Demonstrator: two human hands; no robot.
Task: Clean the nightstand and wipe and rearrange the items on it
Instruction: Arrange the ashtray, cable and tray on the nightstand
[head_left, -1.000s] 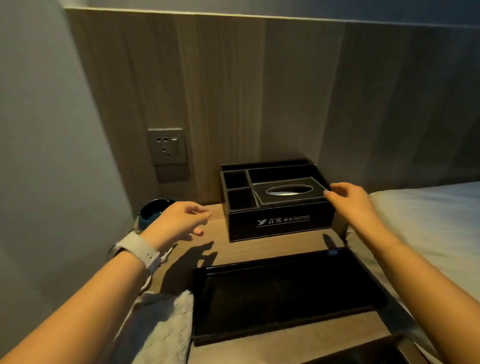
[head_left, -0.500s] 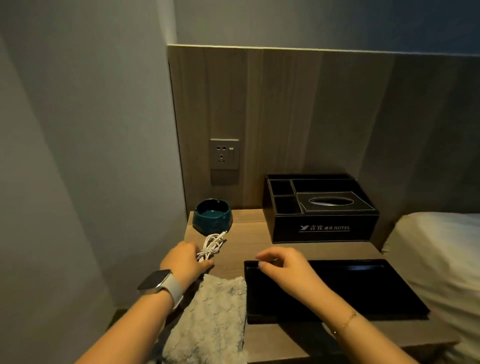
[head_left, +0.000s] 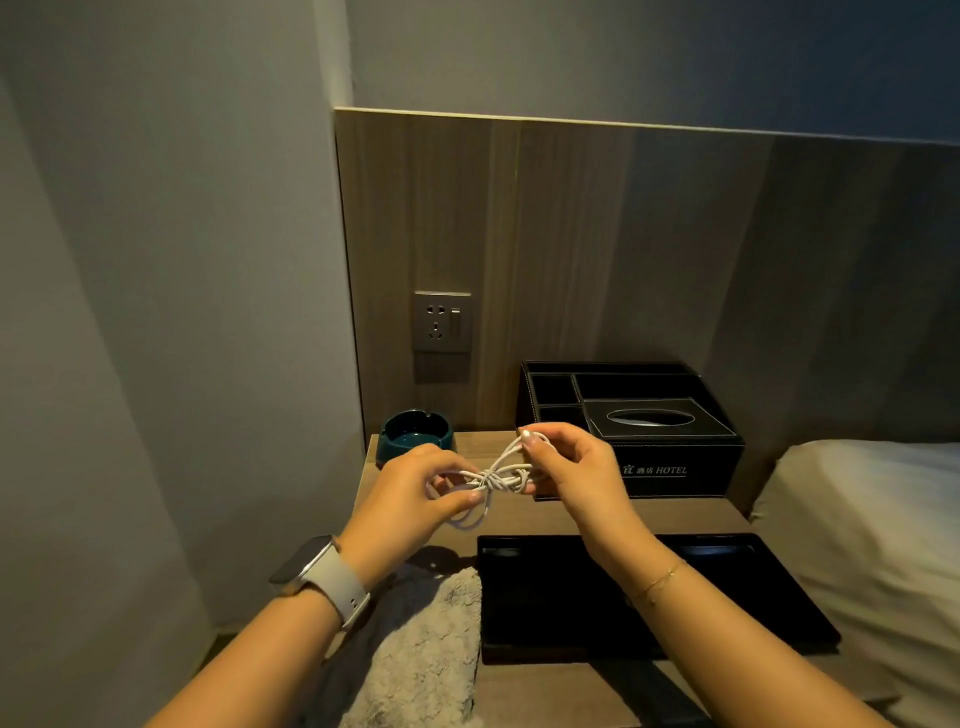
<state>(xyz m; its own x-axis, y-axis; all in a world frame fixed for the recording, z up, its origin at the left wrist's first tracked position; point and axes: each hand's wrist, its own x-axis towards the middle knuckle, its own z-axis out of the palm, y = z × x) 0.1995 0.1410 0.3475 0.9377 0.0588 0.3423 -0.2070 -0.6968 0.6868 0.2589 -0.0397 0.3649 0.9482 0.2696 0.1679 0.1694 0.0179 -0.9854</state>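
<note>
A bundled white cable (head_left: 496, 478) hangs in the air above the wooden nightstand (head_left: 524, 517), held between both hands. My left hand (head_left: 415, 493) pinches its left loops and my right hand (head_left: 576, 470) pinches its right loops, one strand rising over the fingertips. A grey fluffy cloth (head_left: 415, 654) lies on the nightstand's front left. A black tray (head_left: 727, 597) sits at the front right, partly hidden by my right forearm. At the back stand a dark teal ashtray (head_left: 415, 434) and a black hotel tissue-box organizer (head_left: 660, 426).
A wall socket (head_left: 442, 322) is set in the wood headboard panel above the ashtray. A grey wall closes off the left side. The bed with white bedding (head_left: 872, 514) borders the nightstand on the right.
My left hand lifted the white cable off the nightstand beside the ashtray. My right hand came off the tray's edge and took the cable's other end. The view pulled back a little.
</note>
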